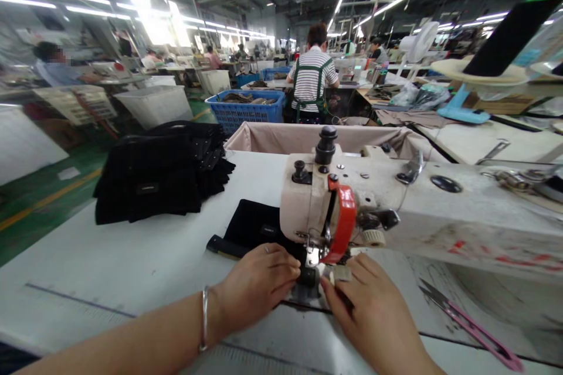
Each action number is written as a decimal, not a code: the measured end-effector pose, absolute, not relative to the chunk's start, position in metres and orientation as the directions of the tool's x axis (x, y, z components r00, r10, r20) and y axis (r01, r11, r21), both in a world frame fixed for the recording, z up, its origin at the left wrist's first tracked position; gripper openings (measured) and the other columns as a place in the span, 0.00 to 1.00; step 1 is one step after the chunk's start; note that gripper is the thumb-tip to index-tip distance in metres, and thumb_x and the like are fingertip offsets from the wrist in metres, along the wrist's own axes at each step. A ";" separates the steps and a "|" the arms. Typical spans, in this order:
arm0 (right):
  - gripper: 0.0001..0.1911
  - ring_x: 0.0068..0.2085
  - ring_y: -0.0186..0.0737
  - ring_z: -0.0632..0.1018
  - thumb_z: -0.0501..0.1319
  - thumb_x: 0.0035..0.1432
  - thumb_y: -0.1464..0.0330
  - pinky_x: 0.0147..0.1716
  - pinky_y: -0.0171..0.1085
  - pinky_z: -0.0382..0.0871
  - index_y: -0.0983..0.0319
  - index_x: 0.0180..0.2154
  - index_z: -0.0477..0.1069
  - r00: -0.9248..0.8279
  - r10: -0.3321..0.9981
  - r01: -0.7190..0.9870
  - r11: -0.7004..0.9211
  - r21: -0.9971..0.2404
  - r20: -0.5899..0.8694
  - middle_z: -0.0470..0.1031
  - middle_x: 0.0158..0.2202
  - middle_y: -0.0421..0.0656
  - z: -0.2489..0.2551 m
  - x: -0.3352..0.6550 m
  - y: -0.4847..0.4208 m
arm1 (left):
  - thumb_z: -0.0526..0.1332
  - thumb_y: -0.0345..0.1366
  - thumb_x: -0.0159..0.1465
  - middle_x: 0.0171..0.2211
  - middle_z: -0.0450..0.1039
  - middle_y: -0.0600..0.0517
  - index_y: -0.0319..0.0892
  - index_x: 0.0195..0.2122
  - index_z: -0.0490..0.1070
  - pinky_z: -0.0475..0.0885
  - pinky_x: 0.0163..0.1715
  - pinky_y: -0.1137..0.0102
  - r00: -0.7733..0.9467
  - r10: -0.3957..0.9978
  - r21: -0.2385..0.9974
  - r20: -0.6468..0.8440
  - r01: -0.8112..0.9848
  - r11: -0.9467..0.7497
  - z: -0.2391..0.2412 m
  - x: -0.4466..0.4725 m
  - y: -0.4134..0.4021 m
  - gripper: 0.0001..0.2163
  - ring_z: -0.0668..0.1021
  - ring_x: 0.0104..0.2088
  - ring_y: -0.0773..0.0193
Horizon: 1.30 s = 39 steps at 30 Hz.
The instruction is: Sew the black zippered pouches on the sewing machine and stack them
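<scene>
Lower centre, the left hand (pixel 257 284) lies flat, fingers loosely bent, on the black fabric (pixel 253 225) at the foot of the sewing machine (pixel 352 199); the right hand (pixel 373 310) rests beside it, fingers stretched out, gripping nothing; labels on the fabric and on the black pile (pixel 162 173), left of centre, are too small to read; white counter (pixel 132 269); pink snips (pixel 470 322) lower right; factory hall behind, with a blue basket (pixel 246 108) and a person in stripes (pixel 313 79).

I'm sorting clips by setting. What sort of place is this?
Most likely a garment factory: the left hand and right hand rest at an industrial sewing machine, a stack of black pieces lies beside it, and other workers are at stations in rows behind.
</scene>
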State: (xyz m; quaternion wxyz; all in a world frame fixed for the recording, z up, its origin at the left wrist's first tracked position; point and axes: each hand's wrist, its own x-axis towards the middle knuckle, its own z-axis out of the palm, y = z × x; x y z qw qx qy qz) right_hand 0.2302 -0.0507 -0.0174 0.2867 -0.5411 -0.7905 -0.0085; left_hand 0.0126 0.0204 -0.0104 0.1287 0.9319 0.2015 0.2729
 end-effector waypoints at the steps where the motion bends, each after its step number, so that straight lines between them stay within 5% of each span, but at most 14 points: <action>1: 0.07 0.38 0.46 0.73 0.57 0.62 0.73 0.38 0.44 0.67 0.61 0.34 0.73 -0.288 0.821 0.819 0.477 -0.318 0.493 0.74 0.34 0.45 -0.018 0.228 -0.051 | 0.57 0.28 0.69 0.42 0.79 0.50 0.38 0.42 0.74 0.71 0.50 0.68 0.770 0.440 0.341 0.461 0.305 -0.889 -0.011 0.015 0.018 0.07 0.79 0.43 0.65; 4: 0.11 0.43 0.42 0.75 0.55 0.64 0.75 0.44 0.41 0.70 0.62 0.46 0.71 -0.375 0.759 0.724 0.599 -0.343 0.533 0.77 0.43 0.44 -0.024 0.222 -0.051 | 0.57 0.28 0.68 0.43 0.79 0.52 0.39 0.42 0.75 0.71 0.51 0.68 0.770 0.466 0.368 0.436 0.320 -0.873 -0.009 0.016 0.014 0.07 0.78 0.44 0.65; 9: 0.09 0.41 0.42 0.77 0.55 0.65 0.73 0.40 0.40 0.73 0.59 0.42 0.73 -0.322 0.803 0.725 0.550 -0.415 0.502 0.78 0.41 0.43 -0.033 0.218 -0.051 | 0.59 0.29 0.66 0.44 0.78 0.54 0.42 0.42 0.75 0.70 0.50 0.68 0.764 0.521 0.409 0.379 0.367 -0.836 -0.007 0.014 0.014 0.06 0.77 0.45 0.65; 24: 0.12 0.37 0.47 0.78 0.57 0.60 0.76 0.35 0.42 0.75 0.61 0.41 0.76 -0.282 0.802 0.857 0.457 -0.237 0.527 0.79 0.38 0.48 -0.031 0.219 -0.037 | 0.60 0.30 0.66 0.37 0.79 0.52 0.41 0.36 0.75 0.72 0.44 0.67 0.718 0.564 0.374 0.409 0.432 -0.821 -0.012 0.028 0.031 0.04 0.78 0.40 0.62; 39: 0.10 0.36 0.44 0.76 0.56 0.61 0.75 0.34 0.38 0.73 0.61 0.39 0.75 -0.237 0.823 0.858 0.427 -0.287 0.516 0.77 0.37 0.47 -0.039 0.219 -0.033 | 0.61 0.29 0.65 0.35 0.78 0.52 0.42 0.34 0.75 0.72 0.42 0.66 0.694 0.604 0.392 0.392 0.468 -0.792 -0.014 0.030 0.035 0.05 0.78 0.37 0.61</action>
